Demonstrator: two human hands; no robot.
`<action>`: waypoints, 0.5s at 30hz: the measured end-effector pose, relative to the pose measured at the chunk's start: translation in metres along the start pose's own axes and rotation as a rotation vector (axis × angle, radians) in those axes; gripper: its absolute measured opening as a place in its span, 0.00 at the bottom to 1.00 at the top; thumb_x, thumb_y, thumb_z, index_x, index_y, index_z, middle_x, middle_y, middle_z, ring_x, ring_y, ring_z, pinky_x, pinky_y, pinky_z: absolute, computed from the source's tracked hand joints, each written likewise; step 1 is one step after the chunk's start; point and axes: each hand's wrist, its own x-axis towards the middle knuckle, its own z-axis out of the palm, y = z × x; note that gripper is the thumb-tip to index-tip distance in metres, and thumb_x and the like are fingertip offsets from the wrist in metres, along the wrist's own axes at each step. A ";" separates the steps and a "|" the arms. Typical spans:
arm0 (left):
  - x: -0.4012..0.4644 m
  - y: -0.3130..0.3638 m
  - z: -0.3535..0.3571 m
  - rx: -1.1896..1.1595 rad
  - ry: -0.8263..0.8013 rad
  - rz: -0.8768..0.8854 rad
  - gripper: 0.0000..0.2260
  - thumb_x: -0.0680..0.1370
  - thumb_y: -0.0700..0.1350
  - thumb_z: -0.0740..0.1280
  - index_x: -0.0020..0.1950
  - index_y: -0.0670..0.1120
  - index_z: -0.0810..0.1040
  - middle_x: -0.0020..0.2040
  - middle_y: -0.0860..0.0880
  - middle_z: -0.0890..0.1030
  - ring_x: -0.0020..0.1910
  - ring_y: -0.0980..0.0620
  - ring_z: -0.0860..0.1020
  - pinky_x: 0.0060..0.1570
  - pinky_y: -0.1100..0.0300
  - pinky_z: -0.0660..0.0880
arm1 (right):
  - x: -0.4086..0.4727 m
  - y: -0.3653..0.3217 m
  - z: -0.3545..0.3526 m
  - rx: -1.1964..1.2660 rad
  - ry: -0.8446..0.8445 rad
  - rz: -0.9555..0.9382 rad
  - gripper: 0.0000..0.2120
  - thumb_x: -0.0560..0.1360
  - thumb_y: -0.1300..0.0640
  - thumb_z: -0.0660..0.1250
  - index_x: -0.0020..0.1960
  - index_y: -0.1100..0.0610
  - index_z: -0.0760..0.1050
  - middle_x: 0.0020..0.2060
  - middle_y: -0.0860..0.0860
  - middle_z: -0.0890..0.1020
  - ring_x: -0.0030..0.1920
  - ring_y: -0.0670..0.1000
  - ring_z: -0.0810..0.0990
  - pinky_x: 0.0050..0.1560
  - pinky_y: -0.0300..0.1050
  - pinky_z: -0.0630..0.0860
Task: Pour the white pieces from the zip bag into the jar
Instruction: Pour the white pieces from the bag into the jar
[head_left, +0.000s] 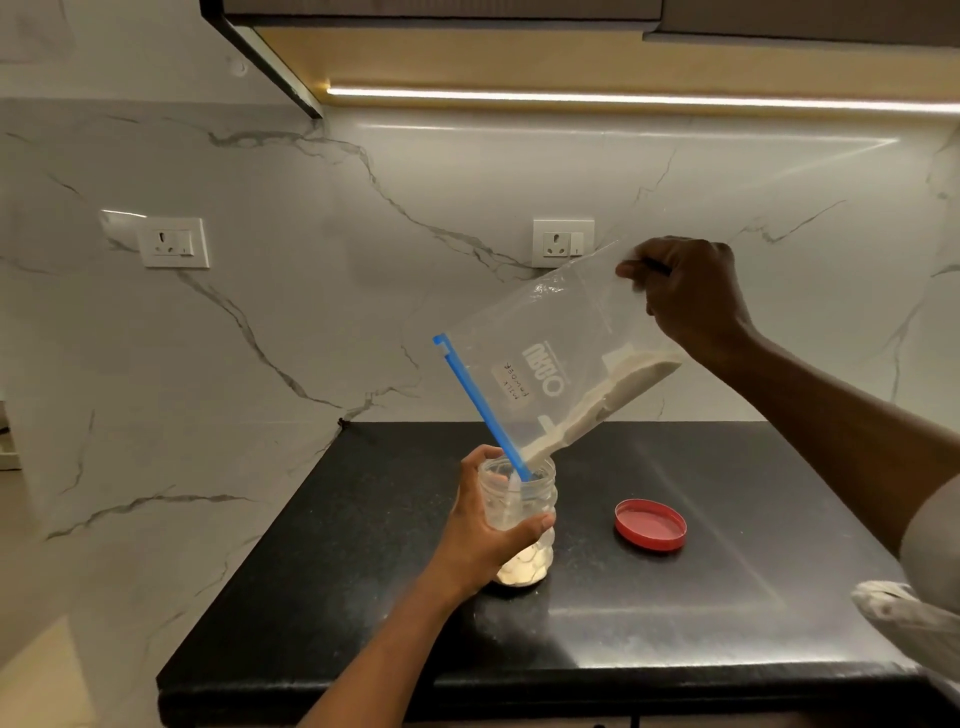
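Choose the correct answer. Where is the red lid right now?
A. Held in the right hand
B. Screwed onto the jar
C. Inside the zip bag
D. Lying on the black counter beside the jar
D: the red lid lies on the black counter, apart from the open jar that the left hand grips.

The zip bag (550, 332) is thin clear crinkled plastic with a blue plastic seal strip (480, 405). The jar (519, 514) is clear ribbed plastic. The red lid (650, 524) looks smooth plastic. The black counter (675, 597) is glossy speckled stone; the wall (311, 260) is polished veined marble.
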 end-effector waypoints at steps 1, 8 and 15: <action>0.000 0.000 0.000 0.000 -0.002 -0.003 0.39 0.68 0.59 0.77 0.67 0.69 0.51 0.67 0.63 0.63 0.66 0.61 0.69 0.58 0.69 0.67 | 0.000 -0.001 0.000 -0.001 -0.016 -0.006 0.06 0.76 0.64 0.68 0.47 0.65 0.83 0.37 0.56 0.83 0.29 0.40 0.74 0.36 0.38 0.77; 0.000 0.000 0.000 -0.015 -0.005 0.006 0.40 0.68 0.58 0.77 0.68 0.67 0.51 0.67 0.61 0.65 0.65 0.61 0.71 0.61 0.65 0.70 | -0.003 -0.007 0.002 -0.026 -0.023 -0.072 0.06 0.76 0.65 0.67 0.47 0.66 0.83 0.39 0.59 0.83 0.33 0.50 0.77 0.42 0.48 0.79; -0.001 0.001 0.000 -0.014 -0.011 0.016 0.40 0.68 0.58 0.77 0.68 0.67 0.51 0.68 0.60 0.64 0.66 0.59 0.71 0.63 0.63 0.71 | -0.002 -0.007 0.003 -0.035 -0.043 -0.071 0.06 0.76 0.65 0.68 0.49 0.66 0.83 0.39 0.58 0.84 0.32 0.46 0.76 0.43 0.45 0.79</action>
